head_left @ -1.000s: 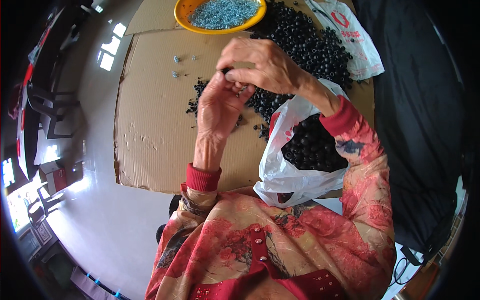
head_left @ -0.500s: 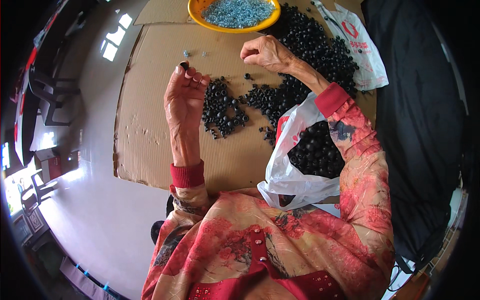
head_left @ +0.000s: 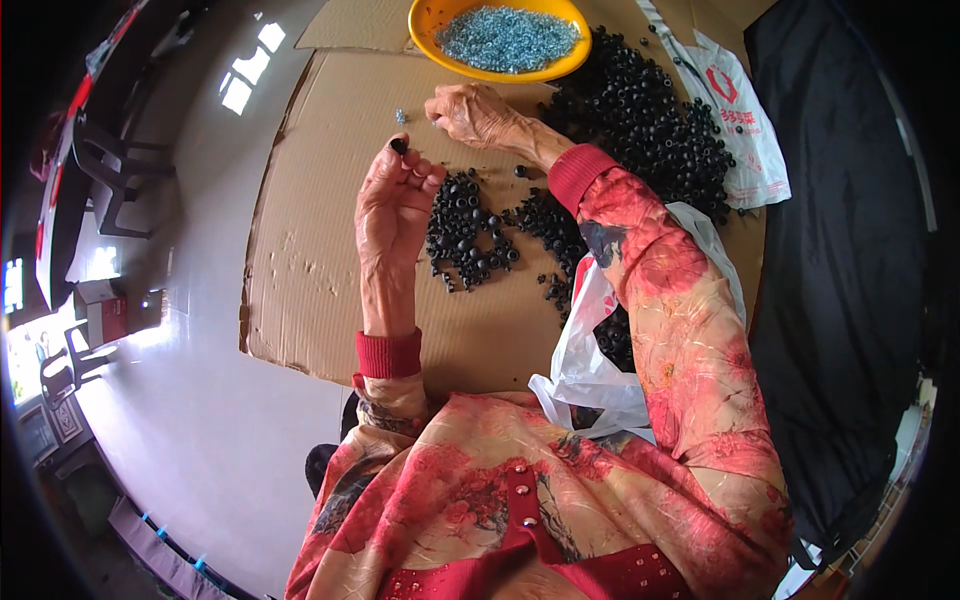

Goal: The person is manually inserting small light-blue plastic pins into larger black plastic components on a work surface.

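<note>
My left hand [head_left: 392, 215] is raised palm up over the cardboard [head_left: 330, 200], its thumb and forefinger pinching a black bead [head_left: 399, 146]. To its right, my right hand [head_left: 478, 115] reaches down to the cardboard, fingers bent together beside a few tiny clear pieces. Whether it grips one of them is hidden. A small cluster of clear bluish pieces [head_left: 401, 116] lies just beyond the left fingertips. Next to the left wrist spreads a small heap of black beads [head_left: 468, 240] of mixed sizes. Behind my right wrist lies a larger heap of black beads [head_left: 650, 115].
A yellow bowl [head_left: 424, 42] of clear bluish pieces stands at the far edge. An opened white plastic bag [head_left: 565, 375] with black beads sits by my lap, partly under my right arm. Another white bag [head_left: 760, 165] lies flat at right, beside black cloth [head_left: 840, 280].
My right hand has moved left and down to the clear pieces, nearer my left hand. The left still pinches the black bead. The whole view has shifted slightly.
</note>
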Motion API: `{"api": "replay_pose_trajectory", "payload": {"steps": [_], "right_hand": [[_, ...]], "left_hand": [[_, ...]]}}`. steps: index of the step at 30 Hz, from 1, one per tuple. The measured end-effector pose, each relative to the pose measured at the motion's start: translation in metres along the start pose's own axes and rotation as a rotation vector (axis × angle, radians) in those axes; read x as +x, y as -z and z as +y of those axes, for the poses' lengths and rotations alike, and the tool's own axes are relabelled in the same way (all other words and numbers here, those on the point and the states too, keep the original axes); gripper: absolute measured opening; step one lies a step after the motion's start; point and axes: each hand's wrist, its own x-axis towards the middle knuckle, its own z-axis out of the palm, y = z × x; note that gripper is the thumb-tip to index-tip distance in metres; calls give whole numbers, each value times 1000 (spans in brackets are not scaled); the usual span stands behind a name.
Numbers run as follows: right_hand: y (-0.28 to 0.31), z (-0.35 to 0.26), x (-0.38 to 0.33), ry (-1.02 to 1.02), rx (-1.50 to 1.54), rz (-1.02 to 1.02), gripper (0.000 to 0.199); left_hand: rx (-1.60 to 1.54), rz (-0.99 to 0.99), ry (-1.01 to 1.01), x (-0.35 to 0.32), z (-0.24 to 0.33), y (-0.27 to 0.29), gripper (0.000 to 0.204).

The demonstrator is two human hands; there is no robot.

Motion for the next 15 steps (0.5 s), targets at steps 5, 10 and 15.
{"api": "replay_pose_trajectory", "payload": {"steps": [5, 10, 15], "right_hand": [[9, 9, -10, 29, -25, -8, 11], [76, -34, -24, -250, 582, 29, 7], [115, -67, -48, -161, 751, -1, 8]], "left_hand": [[-144, -86, 78, 0, -11, -12, 24], [-125, -93, 131, -6, -21, -16, 23], [84, -90, 135, -11, -29, -26, 22]]}}
